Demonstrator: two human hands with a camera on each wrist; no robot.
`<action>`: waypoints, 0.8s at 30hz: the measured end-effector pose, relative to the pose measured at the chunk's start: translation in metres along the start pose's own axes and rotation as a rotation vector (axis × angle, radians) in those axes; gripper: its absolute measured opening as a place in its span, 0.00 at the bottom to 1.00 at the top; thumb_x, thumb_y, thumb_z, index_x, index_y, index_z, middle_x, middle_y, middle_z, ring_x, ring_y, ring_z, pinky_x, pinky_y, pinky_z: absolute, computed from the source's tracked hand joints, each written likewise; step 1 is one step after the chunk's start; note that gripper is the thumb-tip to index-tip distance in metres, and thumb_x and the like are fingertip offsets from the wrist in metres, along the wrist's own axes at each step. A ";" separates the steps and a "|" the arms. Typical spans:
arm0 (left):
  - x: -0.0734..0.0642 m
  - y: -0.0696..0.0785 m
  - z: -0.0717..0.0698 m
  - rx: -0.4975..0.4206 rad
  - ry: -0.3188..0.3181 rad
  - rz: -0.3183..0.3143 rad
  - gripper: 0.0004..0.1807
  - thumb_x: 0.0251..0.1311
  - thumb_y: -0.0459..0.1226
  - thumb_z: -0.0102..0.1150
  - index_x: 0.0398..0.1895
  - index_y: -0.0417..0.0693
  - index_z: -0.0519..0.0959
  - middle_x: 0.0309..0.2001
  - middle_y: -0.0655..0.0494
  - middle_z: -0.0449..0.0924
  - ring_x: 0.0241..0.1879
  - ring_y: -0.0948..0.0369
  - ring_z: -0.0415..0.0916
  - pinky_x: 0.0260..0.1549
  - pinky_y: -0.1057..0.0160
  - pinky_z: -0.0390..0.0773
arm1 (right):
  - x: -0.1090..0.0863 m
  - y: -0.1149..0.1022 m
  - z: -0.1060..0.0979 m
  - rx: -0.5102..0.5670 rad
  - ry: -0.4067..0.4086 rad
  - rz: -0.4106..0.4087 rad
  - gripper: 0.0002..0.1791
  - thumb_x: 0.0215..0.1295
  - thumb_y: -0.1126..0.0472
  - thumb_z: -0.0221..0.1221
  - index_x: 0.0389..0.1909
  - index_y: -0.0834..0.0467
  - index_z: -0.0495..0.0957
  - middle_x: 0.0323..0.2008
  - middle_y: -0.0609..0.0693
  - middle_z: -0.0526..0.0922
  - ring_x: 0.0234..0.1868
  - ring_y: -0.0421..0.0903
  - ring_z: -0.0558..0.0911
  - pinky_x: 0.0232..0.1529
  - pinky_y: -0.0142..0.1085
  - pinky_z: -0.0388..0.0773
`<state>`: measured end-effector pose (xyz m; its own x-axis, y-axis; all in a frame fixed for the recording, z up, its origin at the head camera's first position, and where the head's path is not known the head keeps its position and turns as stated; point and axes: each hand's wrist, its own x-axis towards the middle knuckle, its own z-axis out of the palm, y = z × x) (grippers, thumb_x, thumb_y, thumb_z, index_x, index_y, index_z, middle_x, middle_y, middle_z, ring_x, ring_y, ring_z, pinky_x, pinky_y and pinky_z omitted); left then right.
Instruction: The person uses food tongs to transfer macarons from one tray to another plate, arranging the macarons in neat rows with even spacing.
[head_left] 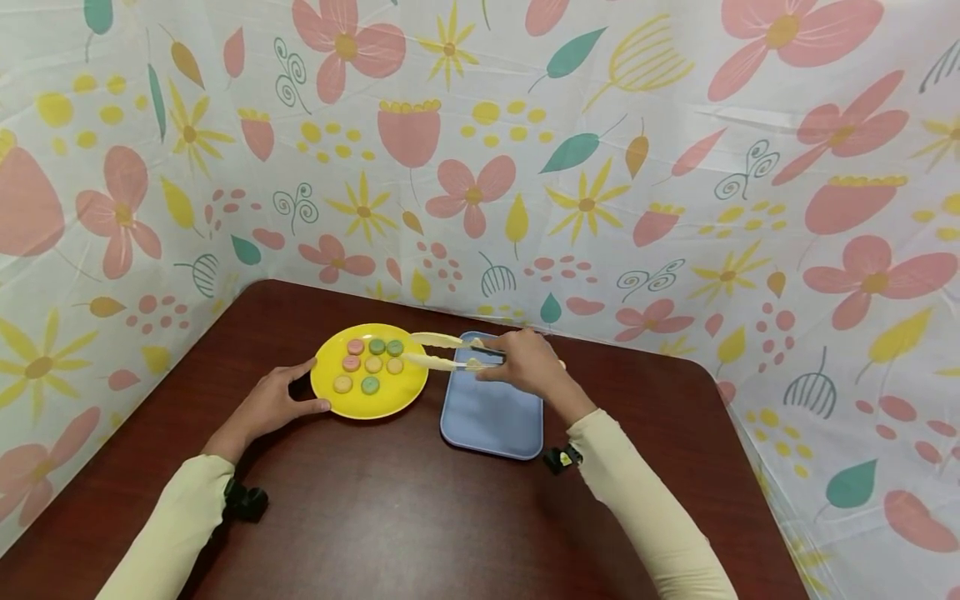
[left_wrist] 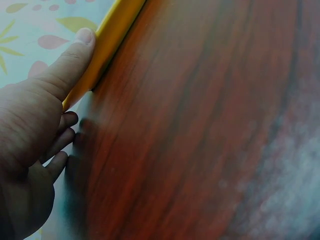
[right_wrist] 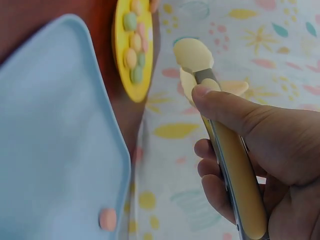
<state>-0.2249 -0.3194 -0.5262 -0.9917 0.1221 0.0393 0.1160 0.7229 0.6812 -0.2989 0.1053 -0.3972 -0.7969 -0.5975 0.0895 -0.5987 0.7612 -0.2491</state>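
My left hand (head_left: 273, 404) holds the left rim of a round yellow plate (head_left: 397, 402), thumb and forefinger spread along it. In the left wrist view the thumb (left_wrist: 75, 62) lies against the plate's edge (left_wrist: 107, 45) and the other fingers bend below it. Several small macarons (head_left: 373, 364) in pink, green and pale yellow sit on the plate. My right hand (head_left: 527, 362) grips a pair of tongs (head_left: 442, 340) with cream tips. Their arms are spread apart, and the tips overlap the plate's right side in the head view, with nothing visible between them.
A blue rectangular tray (head_left: 491, 421) lies right of the plate, partly under the right hand and tongs. One pink macaron (right_wrist: 107, 219) rests on it near the edge. A flowered cloth (head_left: 480, 167) hangs behind the dark wooden table (head_left: 390, 508).
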 end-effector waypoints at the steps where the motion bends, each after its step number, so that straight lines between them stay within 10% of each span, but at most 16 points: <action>1: 0.000 0.000 0.000 -0.001 0.000 0.001 0.60 0.51 0.64 0.71 0.79 0.40 0.59 0.73 0.36 0.66 0.73 0.39 0.62 0.68 0.33 0.64 | -0.002 0.004 -0.003 -0.007 0.002 0.005 0.35 0.56 0.42 0.74 0.63 0.54 0.82 0.35 0.52 0.90 0.18 0.38 0.66 0.22 0.33 0.64; 8: -0.002 -0.002 0.001 0.004 0.002 0.005 0.60 0.52 0.64 0.71 0.79 0.40 0.59 0.73 0.36 0.66 0.72 0.39 0.62 0.68 0.33 0.64 | -0.014 0.032 -0.022 -0.036 0.016 0.051 0.36 0.56 0.44 0.74 0.64 0.55 0.81 0.53 0.57 0.87 0.33 0.47 0.86 0.32 0.39 0.78; 16: -0.002 0.000 0.002 0.008 0.001 -0.012 0.59 0.52 0.63 0.72 0.79 0.40 0.58 0.73 0.35 0.66 0.73 0.37 0.61 0.67 0.32 0.63 | -0.032 0.061 -0.032 -0.037 0.031 0.150 0.36 0.57 0.45 0.74 0.65 0.53 0.79 0.54 0.59 0.86 0.40 0.52 0.85 0.33 0.42 0.76; 24: 0.000 0.002 0.001 0.018 0.002 -0.017 0.60 0.51 0.64 0.72 0.78 0.37 0.58 0.73 0.33 0.65 0.72 0.36 0.60 0.68 0.32 0.63 | -0.044 0.087 -0.025 -0.033 0.055 0.207 0.31 0.56 0.48 0.75 0.62 0.49 0.83 0.34 0.52 0.89 0.26 0.47 0.75 0.27 0.40 0.70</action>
<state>-0.2241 -0.3170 -0.5256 -0.9937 0.1084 0.0297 0.1004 0.7370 0.6684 -0.3187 0.2043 -0.3987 -0.9057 -0.4135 0.0928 -0.4235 0.8747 -0.2356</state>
